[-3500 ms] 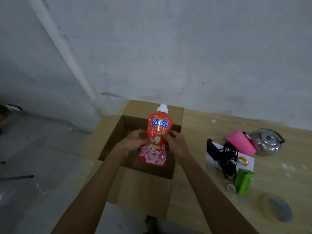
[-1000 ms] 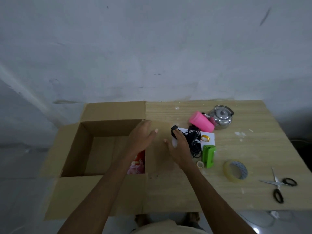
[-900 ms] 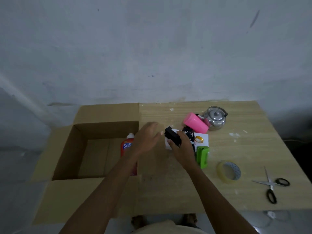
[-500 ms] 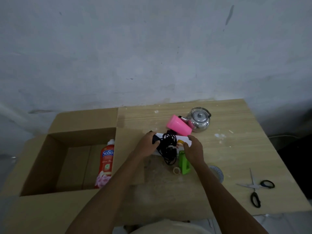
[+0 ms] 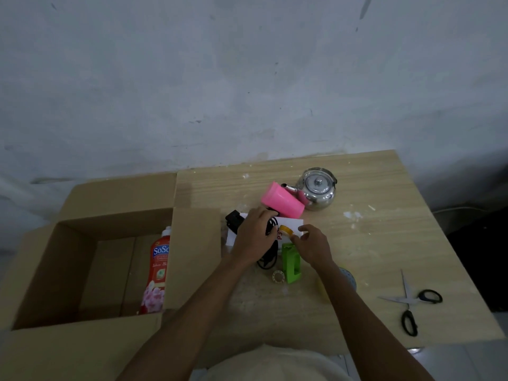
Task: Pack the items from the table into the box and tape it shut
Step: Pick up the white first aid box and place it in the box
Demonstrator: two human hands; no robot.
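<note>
The pink cup (image 5: 281, 200) lies on its side on the wooden bench (image 5: 371, 243), with a steel kettle (image 5: 319, 191) touching it on the far right. Just in front of the cup is a white card (image 5: 295, 223) carrying a small yellow ring (image 5: 286, 230) and a black cable bundle (image 5: 268, 261). The left hand (image 5: 254, 239) covers that bundle, its grip curled over the cable. The right hand (image 5: 313, 247) is in front of the cup and slightly right. Its fingertips meet at the card's near edge beside the ring, and whether its grip has closed on anything cannot be told. A green block (image 5: 291, 264) and a small white ring (image 5: 278, 276) lie nearer the person than the cup. Well to the cup's left, the open cardboard box (image 5: 118, 196) holds a red softener bottle (image 5: 158, 270). Scissors (image 5: 409, 301) lie well to the cup's right and nearer, and a clear tape roll (image 5: 347, 279) shows partly behind the right forearm.
</note>
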